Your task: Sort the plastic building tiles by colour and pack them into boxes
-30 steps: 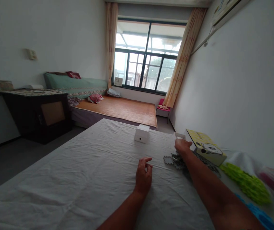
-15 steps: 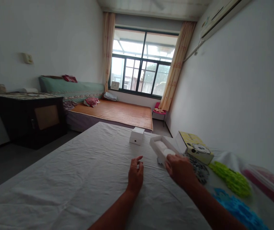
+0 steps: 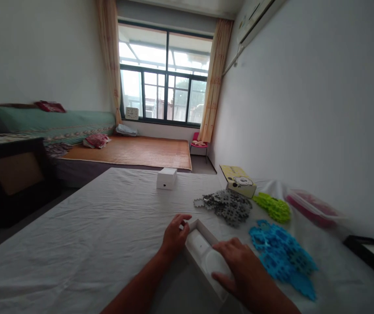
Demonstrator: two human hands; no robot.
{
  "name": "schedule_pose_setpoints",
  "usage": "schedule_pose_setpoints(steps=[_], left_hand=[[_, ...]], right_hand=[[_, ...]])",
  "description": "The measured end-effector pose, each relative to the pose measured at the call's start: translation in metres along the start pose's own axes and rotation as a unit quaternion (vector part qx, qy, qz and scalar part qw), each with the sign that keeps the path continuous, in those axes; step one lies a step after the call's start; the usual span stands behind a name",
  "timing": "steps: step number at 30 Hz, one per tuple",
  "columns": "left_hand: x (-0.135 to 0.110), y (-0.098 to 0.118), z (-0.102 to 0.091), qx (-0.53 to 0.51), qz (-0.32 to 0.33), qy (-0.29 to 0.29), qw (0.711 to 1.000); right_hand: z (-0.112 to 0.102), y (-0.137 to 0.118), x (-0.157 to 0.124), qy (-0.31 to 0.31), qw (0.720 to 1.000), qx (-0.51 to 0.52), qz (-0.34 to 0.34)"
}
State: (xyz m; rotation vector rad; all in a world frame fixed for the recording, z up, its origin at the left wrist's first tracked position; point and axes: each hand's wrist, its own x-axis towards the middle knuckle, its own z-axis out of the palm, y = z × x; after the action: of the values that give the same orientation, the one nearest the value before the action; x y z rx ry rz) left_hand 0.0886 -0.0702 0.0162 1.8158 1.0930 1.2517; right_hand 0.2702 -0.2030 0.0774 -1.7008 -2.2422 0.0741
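Note:
A long open white box [image 3: 196,230] lies on the white sheet [image 3: 91,244] close in front of me, with a white rounded object [image 3: 199,244] inside it. My right hand [image 3: 235,268] rests over the near end of the box, fingers curled onto the white object. My left hand [image 3: 174,235] holds the box's left wall near its far end, fingers bent around the rim.
A small closed white box [image 3: 166,178] stands farther back. To the right lie grey [image 3: 228,204], green [image 3: 273,207] and blue [image 3: 281,255] piles of interlocking pieces, a yellow cartoon box [image 3: 239,180], a pink-lidded container [image 3: 314,208] and a dark frame [image 3: 370,257]. Wall on the right.
My right hand has brought the open white box from the far right to the spot just in front of me. My left hand has come onto its side. The view swung right.

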Motion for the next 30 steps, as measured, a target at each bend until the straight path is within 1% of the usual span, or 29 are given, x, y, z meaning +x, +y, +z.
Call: schedule_pose_setpoints(steps=[2,3,5,8,10,12,14,16,19,22,24,25,27,30], left_hand=[[0.001,-0.001,-0.003,0.007,0.01,-0.007,1.0],[0.001,-0.002,-0.004,0.009,0.015,-0.011,1.0],[0.003,-0.004,-0.005,0.009,0.024,-0.019,0.999],[0.004,-0.005,-0.006,0.01,0.028,-0.032,0.999],[0.004,-0.004,-0.006,0.017,0.022,-0.033,0.999],[0.004,-0.002,-0.007,0.024,0.02,-0.028,0.999],[0.004,-0.001,-0.007,0.027,0.021,-0.023,0.999],[0.004,0.001,-0.008,0.025,0.02,-0.016,0.999],[0.003,0.004,-0.009,0.022,0.009,-0.017,1.0],[0.002,0.005,-0.008,0.038,0.0,-0.04,0.998],[0.002,0.005,-0.008,0.069,-0.01,-0.07,0.995],[0.002,0.003,-0.008,0.086,-0.015,-0.084,0.993],[0.005,0.0,-0.012,0.111,-0.025,-0.089,0.99],[0.013,-0.006,-0.024,0.107,-0.035,-0.05,0.992]], right_hand=[[0.0,-0.004,0.001,-0.046,0.999,-0.025,0.012],[0.001,-0.006,0.002,-0.06,0.997,-0.035,0.021],[0.003,-0.006,0.003,-0.069,0.996,-0.038,0.038],[0.003,-0.001,0.003,-0.06,0.997,0.006,0.037],[0.002,0.003,0.004,-0.036,0.997,0.049,0.039],[0.001,0.007,0.004,0.006,0.995,0.094,0.045],[-0.002,0.009,0.003,0.047,0.988,0.139,0.05],[-0.006,0.014,0.001,0.067,0.978,0.188,0.058],[-0.013,0.028,-0.003,0.087,0.955,0.266,0.1],[-0.019,0.05,-0.008,0.157,0.917,0.332,0.156],[-0.02,0.065,-0.011,0.205,0.9,0.332,0.192],[-0.02,0.072,-0.013,0.219,0.9,0.316,0.206],[-0.017,0.083,-0.019,0.229,0.911,0.265,0.217],[-0.006,0.089,-0.028,0.217,0.94,0.184,0.19]])
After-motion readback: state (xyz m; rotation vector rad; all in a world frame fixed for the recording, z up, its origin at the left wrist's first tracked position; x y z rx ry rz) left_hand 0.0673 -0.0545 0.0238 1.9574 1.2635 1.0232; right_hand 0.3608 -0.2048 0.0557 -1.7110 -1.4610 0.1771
